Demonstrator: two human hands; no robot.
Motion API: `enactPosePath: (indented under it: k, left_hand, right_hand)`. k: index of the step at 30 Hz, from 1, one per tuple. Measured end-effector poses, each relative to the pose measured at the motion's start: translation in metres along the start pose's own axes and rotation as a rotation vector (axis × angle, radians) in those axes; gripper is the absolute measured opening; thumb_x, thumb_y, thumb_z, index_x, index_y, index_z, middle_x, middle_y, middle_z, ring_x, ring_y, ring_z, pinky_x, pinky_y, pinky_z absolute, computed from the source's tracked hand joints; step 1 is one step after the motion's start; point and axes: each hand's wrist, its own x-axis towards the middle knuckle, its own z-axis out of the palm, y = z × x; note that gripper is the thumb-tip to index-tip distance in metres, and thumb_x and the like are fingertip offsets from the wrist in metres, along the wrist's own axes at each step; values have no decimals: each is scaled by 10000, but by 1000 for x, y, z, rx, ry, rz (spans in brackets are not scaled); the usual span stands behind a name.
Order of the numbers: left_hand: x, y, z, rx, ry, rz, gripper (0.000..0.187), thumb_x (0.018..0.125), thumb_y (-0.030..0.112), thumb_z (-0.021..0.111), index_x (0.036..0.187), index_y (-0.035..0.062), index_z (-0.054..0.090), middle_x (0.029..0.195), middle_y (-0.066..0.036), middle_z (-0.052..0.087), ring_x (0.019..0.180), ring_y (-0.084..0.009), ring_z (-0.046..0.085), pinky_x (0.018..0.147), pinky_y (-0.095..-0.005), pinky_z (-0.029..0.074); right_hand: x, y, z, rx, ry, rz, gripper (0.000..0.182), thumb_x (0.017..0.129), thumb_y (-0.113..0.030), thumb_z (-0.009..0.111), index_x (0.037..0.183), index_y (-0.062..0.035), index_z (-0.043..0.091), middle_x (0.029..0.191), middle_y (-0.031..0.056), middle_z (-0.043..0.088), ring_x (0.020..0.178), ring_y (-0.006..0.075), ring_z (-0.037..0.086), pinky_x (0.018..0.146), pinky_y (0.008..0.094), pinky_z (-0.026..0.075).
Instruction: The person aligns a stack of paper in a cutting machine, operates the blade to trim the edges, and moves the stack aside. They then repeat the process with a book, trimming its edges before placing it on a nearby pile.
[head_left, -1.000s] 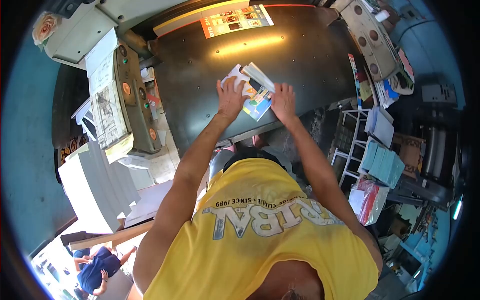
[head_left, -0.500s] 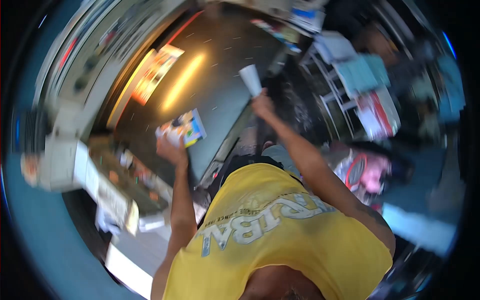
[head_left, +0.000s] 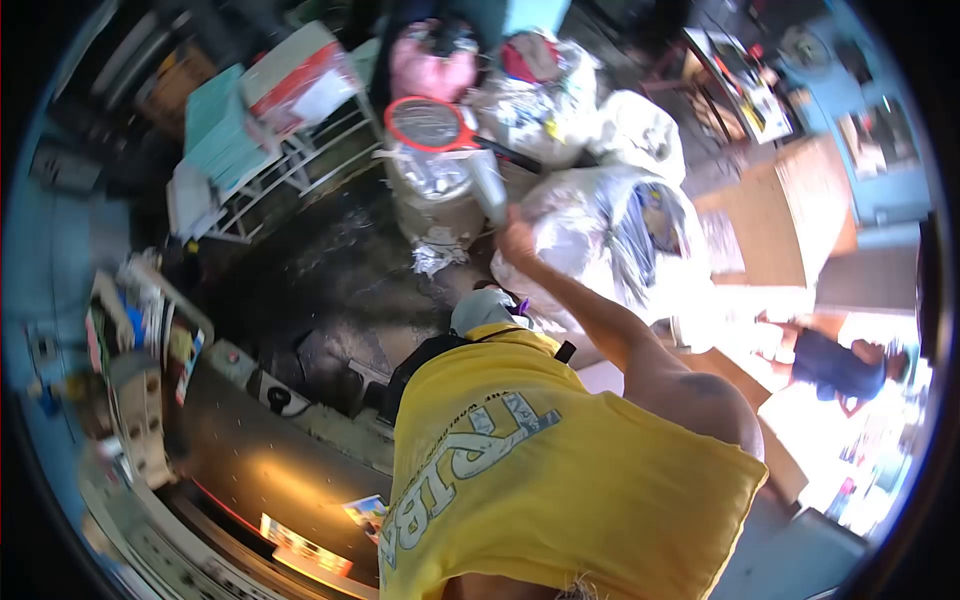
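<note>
My right hand (head_left: 517, 240) is closed around a white piece of paper (head_left: 487, 187), which looks folded or bunched. It is stretched forward over a tall bin (head_left: 415, 205) lined with clear plastic. A red-rimmed racket (head_left: 430, 124) with a black handle lies across the top of this bin, just beyond the paper. Close by on the right stands a big clear plastic bag (head_left: 570, 235) full of scraps. My left hand is hidden or outside the picture. A colourful printed sheet (head_left: 367, 513) lies on the dark lit machine surface (head_left: 225, 440), partly behind my yellow shirt.
Several stuffed bags (head_left: 640, 135) stand behind the bin. A white metal rack (head_left: 300, 170) carries teal stacks (head_left: 222, 125) and a red-and-white pack (head_left: 300, 80). Cardboard sheets (head_left: 770, 205) lean at right. Another person (head_left: 835, 362) is in the bright area at far right.
My view has swung right, from the lit surface to the bin and bags. The white paper has travelled with my right hand to the bin. My left hand has gone from sight.
</note>
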Motion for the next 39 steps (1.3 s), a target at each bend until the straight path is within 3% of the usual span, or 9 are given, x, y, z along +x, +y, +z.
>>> enactPosePath:
  k: [4,7,11,17,22,24,29,32,39]
  left_hand:
    - [43,51,20,-18,-65,176,527,1006,500,519,1228,26,584,1198,-195,615,1055,-418,609,858,-543,504]
    - [63,82,28,-1,-80,244,510,1009,485,517,1230,29,582,1200,-201,603,1049,-416,605,861,-544,501]
    - [68,112,25,50,-92,245,487,1013,464,513,1233,34,579,1202,-209,588,1040,-413,601,865,-544,498]
    - [59,130,6,150,-110,235,483,1005,453,527,1201,16,597,1168,-226,584,1015,-417,594,854,-549,491]
    - [47,123,-19,230,-117,174,481,998,443,538,1174,1,611,1140,-240,580,994,-420,588,845,-553,484]
    - [29,97,-40,304,-116,120,482,982,431,559,1166,-10,620,1120,-254,576,973,-424,583,828,-552,481]
    - [-49,41,-71,330,-207,-152,513,984,330,555,1371,1,482,1456,-254,427,1353,-420,407,1101,-543,359]
    - [-76,45,-86,387,-262,-350,482,1002,337,582,1374,48,476,1314,-235,476,1236,-437,455,1016,-541,376]
    - [-81,50,-57,361,-145,-624,457,1030,317,540,1406,63,482,1401,-251,438,1288,-434,433,1067,-546,340]
  right_hand:
    - [6,224,-68,-102,879,-111,540,995,-237,503,1440,49,394,1040,275,672,936,462,656,847,522,513]
    - [-43,225,-172,120,654,600,478,1017,-246,500,1420,3,433,1170,278,633,1039,460,620,892,523,483]
    - [-38,304,-167,-114,820,444,364,1006,-225,513,1309,-30,461,1083,259,661,948,484,641,818,538,493]
    - [56,324,-106,-423,-117,96,351,959,-150,444,1270,-62,582,1231,223,637,1028,395,665,853,496,545]
    - [65,425,-142,-448,126,67,435,1024,-225,374,1433,-139,494,1383,205,567,1130,392,628,976,491,490]
    - [57,349,-206,-289,-79,451,528,1080,-441,305,1468,-127,478,1429,236,512,1344,423,465,1140,479,353]
    - [62,277,-190,-710,-371,434,761,817,-270,706,1502,-146,398,1409,194,492,1356,391,442,1063,513,423]
    - [74,211,-180,-902,-424,414,431,831,-346,715,1227,-183,667,1389,120,607,1302,358,533,990,623,431]
    - [106,-76,-62,-616,-307,-838,504,788,-289,737,1171,17,625,1172,235,641,1129,423,605,978,489,495]
